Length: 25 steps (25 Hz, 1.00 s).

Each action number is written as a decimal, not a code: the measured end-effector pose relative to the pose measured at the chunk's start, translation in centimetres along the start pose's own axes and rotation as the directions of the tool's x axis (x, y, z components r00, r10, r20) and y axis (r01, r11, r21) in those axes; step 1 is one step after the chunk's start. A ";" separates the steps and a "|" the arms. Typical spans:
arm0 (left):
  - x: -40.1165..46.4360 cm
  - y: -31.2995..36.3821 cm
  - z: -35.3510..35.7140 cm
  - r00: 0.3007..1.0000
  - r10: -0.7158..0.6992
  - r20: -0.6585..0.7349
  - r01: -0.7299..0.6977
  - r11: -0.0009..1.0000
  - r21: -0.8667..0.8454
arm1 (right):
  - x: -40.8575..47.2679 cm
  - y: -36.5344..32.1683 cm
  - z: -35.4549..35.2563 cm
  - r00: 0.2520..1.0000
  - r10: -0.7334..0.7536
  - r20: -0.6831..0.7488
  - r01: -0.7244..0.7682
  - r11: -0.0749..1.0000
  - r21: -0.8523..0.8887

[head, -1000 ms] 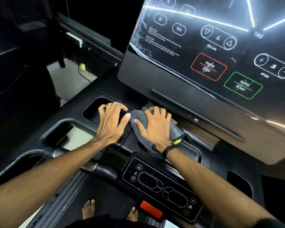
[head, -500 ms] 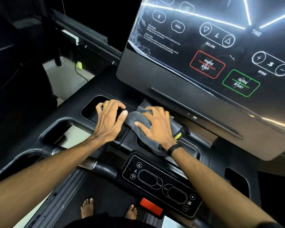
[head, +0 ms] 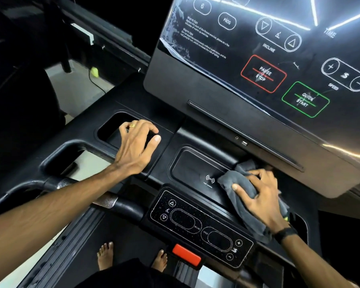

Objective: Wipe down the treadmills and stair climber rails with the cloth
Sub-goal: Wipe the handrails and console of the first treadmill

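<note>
Grey cloth (head: pixel 235 183) lies on black treadmill tray (head: pixel 191 169)

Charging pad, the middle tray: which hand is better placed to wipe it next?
Right hand: it already grips the cloth, which lies on the pad's right edge. The left hand rests bare beside the left pocket.

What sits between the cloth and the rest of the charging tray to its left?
Nothing visible. The right hand grips the cloth at the tray's right edge; the tray surface leftward lies bare. The left hand rests apart, by the cup recess.
</note>
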<state>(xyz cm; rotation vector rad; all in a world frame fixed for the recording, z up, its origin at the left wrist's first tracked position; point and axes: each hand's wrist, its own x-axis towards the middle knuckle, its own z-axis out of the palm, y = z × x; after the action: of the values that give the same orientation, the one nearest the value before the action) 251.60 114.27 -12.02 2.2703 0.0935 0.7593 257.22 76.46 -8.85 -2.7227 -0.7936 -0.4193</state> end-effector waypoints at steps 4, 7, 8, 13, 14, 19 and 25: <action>0.0 0.3 0.0 1.000 0.009 -0.017 -0.009 1.000 0.003 | -1.4 -2.6 0.9 0.984 -0.173 0.051 0.171 0.985 0.035; 0.0 0.4 0.1 1.000 0.001 -0.013 -0.001 1.000 0.011 | -0.6 -3.4 1.3 0.942 -0.307 0.133 0.295 0.950 0.102; -0.1 0.5 0.1 1.000 0.001 -0.017 -0.001 1.000 0.014 | 0.0 -3.6 1.5 0.914 -0.374 0.158 0.357 0.925 0.127; 0.1 0.5 0.1 0.996 -0.052 -0.074 0.054 0.998 0.017 | 4.3 -8.1 4.4 0.788 -0.581 0.204 0.535 0.810 0.240; 0.1 0.5 0.0 0.994 -0.060 -0.091 0.062 0.998 0.024 | 5.2 -9.6 5.3 0.793 -0.578 0.192 0.536 0.812 0.231; 0.4 0.4 0.0 0.981 -0.126 -0.145 0.131 0.991 0.022 | 9.7 -16.5 8.0 0.912 -0.378 0.159 0.370 0.926 0.077; 0.0 0.6 -0.2 0.995 -0.044 -0.092 0.052 0.995 0.090 | 11.7 -16.2 8.0 0.981 -0.168 0.094 0.173 0.984 -0.052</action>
<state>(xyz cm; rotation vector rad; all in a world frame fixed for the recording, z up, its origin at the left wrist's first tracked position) 251.37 113.94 -11.50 2.3120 0.2295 0.8479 259.27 97.87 -9.21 -2.7552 -1.0601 -0.3638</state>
